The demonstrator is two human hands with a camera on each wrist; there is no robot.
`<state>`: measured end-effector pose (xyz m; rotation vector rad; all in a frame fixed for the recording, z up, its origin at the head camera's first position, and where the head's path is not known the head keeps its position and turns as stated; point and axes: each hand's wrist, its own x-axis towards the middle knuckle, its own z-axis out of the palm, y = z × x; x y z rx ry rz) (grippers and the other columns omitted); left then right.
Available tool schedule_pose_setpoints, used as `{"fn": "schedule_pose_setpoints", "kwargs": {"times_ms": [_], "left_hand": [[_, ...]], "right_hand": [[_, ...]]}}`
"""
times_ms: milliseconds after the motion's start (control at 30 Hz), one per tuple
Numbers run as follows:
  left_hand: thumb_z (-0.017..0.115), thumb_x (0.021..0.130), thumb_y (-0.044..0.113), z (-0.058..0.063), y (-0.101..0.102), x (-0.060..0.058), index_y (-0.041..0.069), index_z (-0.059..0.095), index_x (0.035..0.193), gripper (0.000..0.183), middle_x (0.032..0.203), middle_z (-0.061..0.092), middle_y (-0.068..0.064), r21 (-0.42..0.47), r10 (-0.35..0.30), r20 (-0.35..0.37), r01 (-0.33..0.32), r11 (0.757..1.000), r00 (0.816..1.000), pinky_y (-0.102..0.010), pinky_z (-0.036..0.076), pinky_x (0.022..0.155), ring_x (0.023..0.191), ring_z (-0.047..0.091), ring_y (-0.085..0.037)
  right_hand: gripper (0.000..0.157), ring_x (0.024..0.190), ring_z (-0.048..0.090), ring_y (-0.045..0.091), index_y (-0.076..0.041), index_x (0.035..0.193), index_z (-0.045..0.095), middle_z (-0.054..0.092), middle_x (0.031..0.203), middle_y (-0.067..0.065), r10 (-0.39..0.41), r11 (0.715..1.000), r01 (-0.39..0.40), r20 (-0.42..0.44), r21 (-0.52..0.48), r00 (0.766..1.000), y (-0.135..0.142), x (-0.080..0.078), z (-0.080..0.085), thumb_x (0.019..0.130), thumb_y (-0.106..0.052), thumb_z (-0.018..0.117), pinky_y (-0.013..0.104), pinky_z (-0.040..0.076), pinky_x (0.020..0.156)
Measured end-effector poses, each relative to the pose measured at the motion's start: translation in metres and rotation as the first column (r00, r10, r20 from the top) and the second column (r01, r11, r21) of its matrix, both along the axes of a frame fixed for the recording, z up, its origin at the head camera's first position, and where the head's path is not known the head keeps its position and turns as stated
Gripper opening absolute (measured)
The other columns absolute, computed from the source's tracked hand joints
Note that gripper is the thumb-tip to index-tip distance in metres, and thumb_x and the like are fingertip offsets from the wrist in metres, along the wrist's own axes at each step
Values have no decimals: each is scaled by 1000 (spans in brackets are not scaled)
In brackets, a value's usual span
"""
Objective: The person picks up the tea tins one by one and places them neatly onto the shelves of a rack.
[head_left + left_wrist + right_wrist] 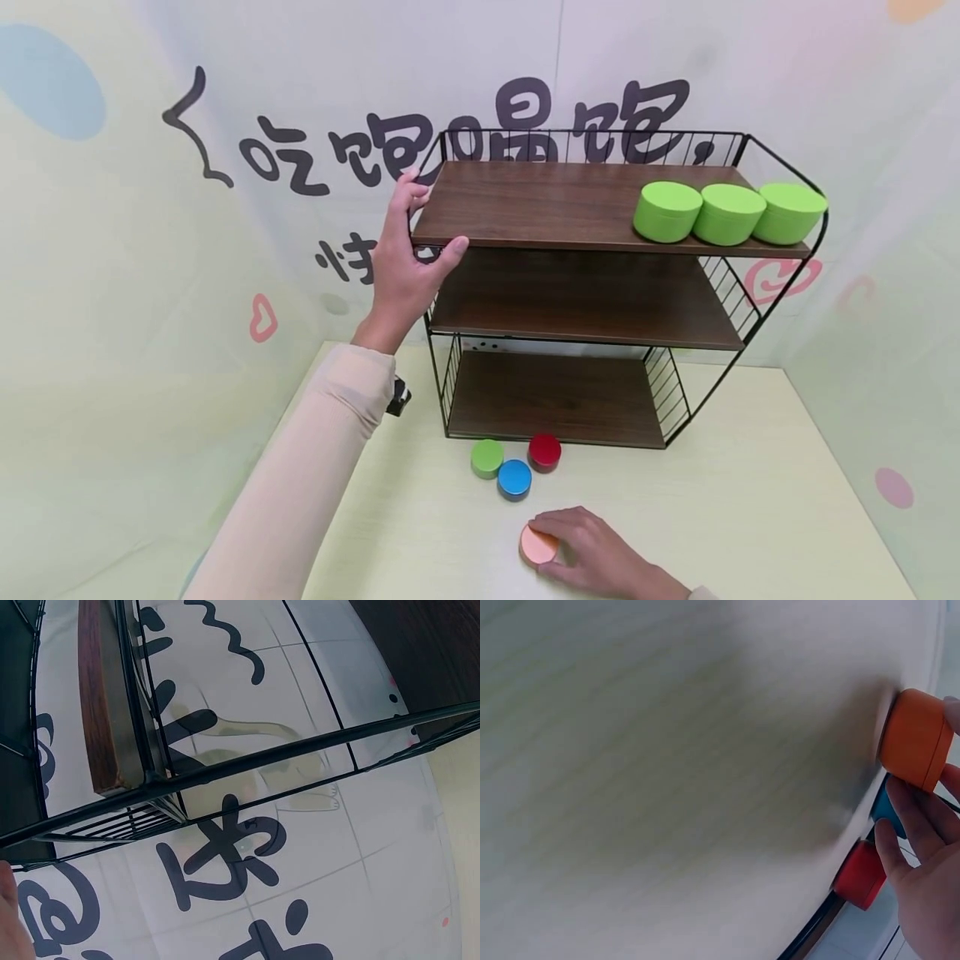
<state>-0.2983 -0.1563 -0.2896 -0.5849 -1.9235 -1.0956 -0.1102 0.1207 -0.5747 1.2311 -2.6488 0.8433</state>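
Observation:
A three-tier shelf rack (pixel 577 312) with dark wood boards and black wire sides stands on the table. My left hand (pixel 408 258) grips its upper left corner, thumb on the front edge of the top board and fingers around the side wire. Low in the head view, my right hand (pixel 588 550) holds an orange round tin (pixel 537 546) between thumb and fingers. In the right wrist view the orange tin (pixel 915 739) is close to the tabletop. Just beyond it are a blue tin (pixel 514 479), a small green tin (pixel 487 458) and a red tin (pixel 544 452).
Three larger green tins (pixel 729 214) sit side by side at the right end of the top board. A small black object (pixel 399 397) shows beside the left sleeve. Printed white curtains (pixel 135 275) enclose the pale table (pixel 750 492) at the back and sides.

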Motion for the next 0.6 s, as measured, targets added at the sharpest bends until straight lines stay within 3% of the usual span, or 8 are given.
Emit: {"fn": "schedule_pose_setpoints", "kwargs": {"times_ms": [400,600], "left_hand": [[72,81,39,2,0,0,13,46,132,64,154,40,12,3,6,6,-6,1000,1000,-42,44,92,127,52,-12],[73,82,39,0,0,0,10,46,132,64,154,39,15,-1,8,9,-8,1000,1000,-42,44,93,127,52,-11]], "right_hand": [[42,102,67,12,-10,117,71,72,113,-3,18,998,-20,-45,-57,999,-1,-2,-1,82,-32,81,35,53,86],[43,102,68,13,-10,118,72,73,113,-2,8,999,-10,-27,-48,1000,0,0,-3,82,-32,80,35,53,85]]}}
